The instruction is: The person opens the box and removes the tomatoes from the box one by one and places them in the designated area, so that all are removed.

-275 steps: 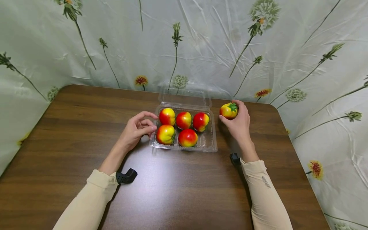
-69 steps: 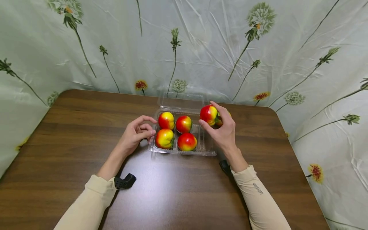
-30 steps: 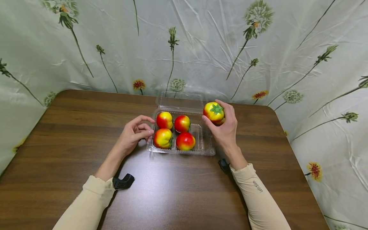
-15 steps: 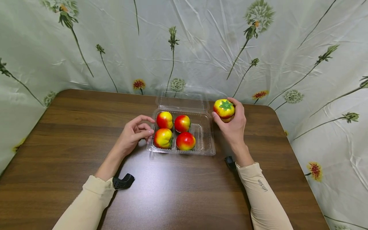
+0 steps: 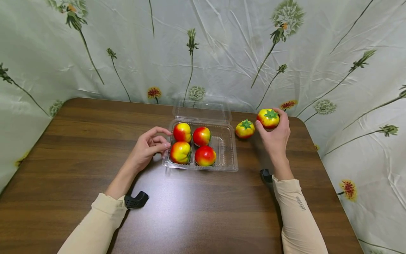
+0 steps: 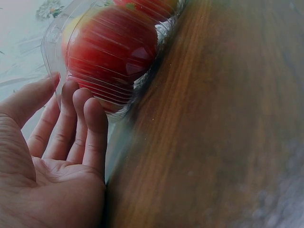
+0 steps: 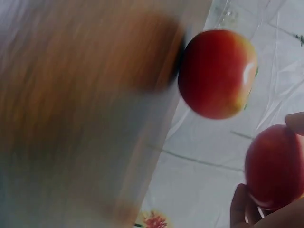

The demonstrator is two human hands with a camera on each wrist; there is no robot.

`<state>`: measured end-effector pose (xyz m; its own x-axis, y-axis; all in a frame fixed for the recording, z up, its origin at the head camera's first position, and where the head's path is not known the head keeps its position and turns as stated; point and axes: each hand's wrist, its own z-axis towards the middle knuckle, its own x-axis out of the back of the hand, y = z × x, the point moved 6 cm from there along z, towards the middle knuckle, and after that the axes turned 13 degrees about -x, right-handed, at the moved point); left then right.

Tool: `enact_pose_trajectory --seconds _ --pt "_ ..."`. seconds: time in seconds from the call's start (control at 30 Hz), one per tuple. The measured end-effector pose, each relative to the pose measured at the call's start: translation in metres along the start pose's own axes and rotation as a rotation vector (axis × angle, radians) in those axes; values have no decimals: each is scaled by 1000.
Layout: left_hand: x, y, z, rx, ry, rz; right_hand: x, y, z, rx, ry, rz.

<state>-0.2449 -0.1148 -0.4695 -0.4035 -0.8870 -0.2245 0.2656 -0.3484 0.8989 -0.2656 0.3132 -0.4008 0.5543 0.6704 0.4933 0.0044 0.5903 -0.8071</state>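
Note:
My right hand [image 5: 275, 135] grips a red-and-yellow fruit [image 5: 268, 119] with a green star-shaped cap, thumb and fingers around its sides. A similar fruit [image 5: 245, 129] stands cap up on the table, just left of that hand; the right wrist view shows this standing fruit [image 7: 217, 74] above the held one [image 7: 273, 166]. At the left edge of a clear plastic box [image 5: 226, 164], my left hand [image 5: 146, 147] holds the rim with thumb and fingertips. Several like fruits [image 5: 180, 152] lie in the box's left and middle compartments. The right-hand compartments hold none.
The box's clear lid [image 5: 203, 111] is folded back toward the flower-print curtain [image 5: 127, 46] behind the table. The brown wooden table [image 5: 177, 218] has its back edge close behind the fruits. Black wrist devices [image 5: 137, 200] are strapped at both wrists.
The right hand took a fruit out of the box's back right compartment and carried it right, past the standing fruit, which is now uncovered. The left hand has stayed at the rim.

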Motion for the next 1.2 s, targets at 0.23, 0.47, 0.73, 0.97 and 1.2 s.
enact_pose_trajectory --seconds 0.23,0.47,0.73,0.97,1.2 --pt "0 -1 1 2 1 7 4 18 6 -105 -27 -81" --pt "1 -2 1 5 2 14 1 29 6 -193 -117 -169" --pt "1 -1 2 -1 -1 2 -4 39 8 -244 -222 -270" --pt "0 0 2 -4 -1 -8 -5 45 8 -279 -273 -292" --pt "1 -1 1 0 -4 -3 -5 47 8 -282 -295 -310"
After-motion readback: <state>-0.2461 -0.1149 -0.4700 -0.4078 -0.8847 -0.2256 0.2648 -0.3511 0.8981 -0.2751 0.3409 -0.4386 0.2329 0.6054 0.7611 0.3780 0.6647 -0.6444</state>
